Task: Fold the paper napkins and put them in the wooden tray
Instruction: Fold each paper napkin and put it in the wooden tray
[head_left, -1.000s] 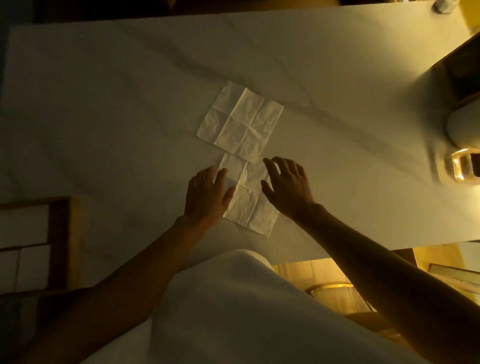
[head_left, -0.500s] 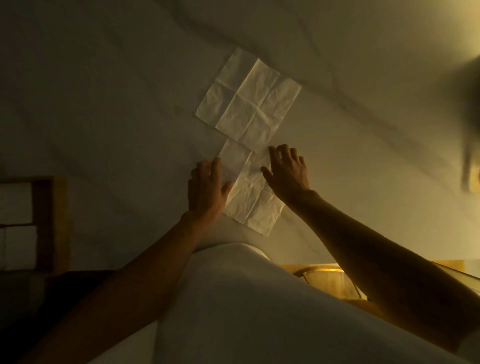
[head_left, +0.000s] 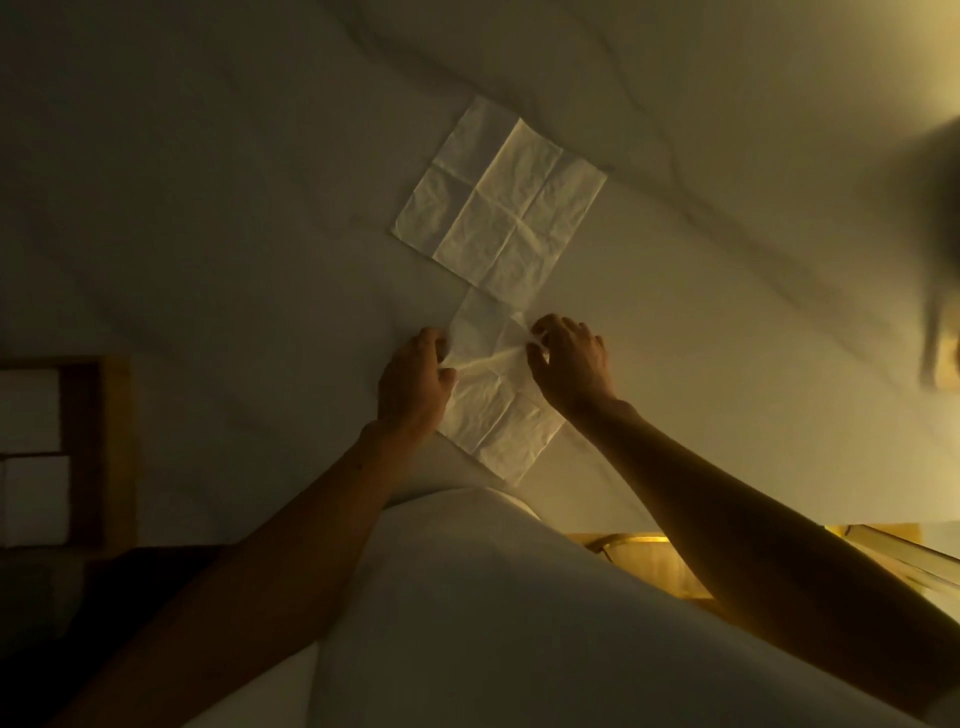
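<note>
Under dim yellow light, the left hand (head_left: 414, 384) and right hand (head_left: 570, 364) are pinching opposite edges of the near napkin (head_left: 498, 415) on the marble table (head_left: 208, 182), apparently lifting its middle. A second napkin (head_left: 501, 200) is lying flat just beyond, overlapping it. The wooden tray (head_left: 111, 447) is sitting at far left.

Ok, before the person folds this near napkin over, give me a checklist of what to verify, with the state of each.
1. Left hand pinching the near napkin edge: ok.
2. Right hand pinching the opposite edge: ok.
3. Napkin lying flat for a clean fold: not ok, bunched between the hands.
4. Far napkin clear of the fold: cannot tell, corners meet or overlap.
5. Wooden tray has room: cannot tell, mostly cut off and dark.
</note>
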